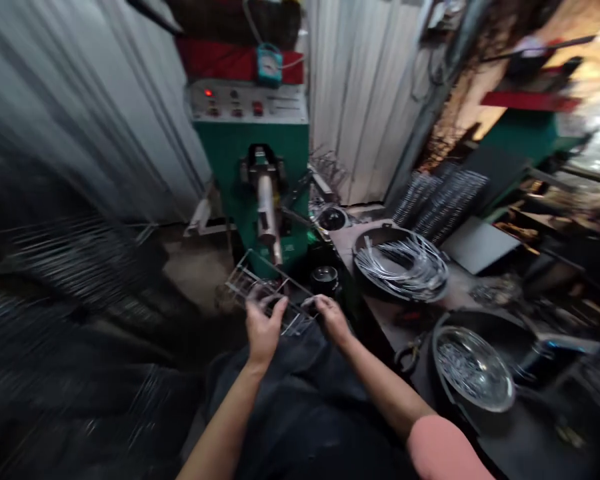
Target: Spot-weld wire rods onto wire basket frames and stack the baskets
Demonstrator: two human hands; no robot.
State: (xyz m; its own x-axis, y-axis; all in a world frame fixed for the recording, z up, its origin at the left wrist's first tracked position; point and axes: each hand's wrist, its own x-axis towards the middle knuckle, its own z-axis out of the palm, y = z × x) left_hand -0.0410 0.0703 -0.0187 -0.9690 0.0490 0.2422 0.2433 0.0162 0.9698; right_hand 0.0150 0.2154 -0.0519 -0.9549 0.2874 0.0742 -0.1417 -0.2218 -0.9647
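A small wire rack [293, 319] of thin metal rods lies tilted above my lap. My left hand [264, 327] grips it near its middle, thumb on top and fingers beneath. At the rack's right end, my right hand [331, 315] is closed with thumb and fingertips pinched; whether a loose piece is also in them is too blurred to tell. Just beyond the rack, a green machine [230, 150] reaches towards me with a metal electrode arm [267, 210], its tip close above the rack's far side.
On the right bench, a round tray [363, 267] holds bent wire pieces. Nearer, a clear bowl [505, 393] of small metal parts sits in a black pan [515, 327]. Scissors [407, 357] lie beside it. Stacked wire parts [445, 200] stand behind. Wire racks [70, 260] are piled left.
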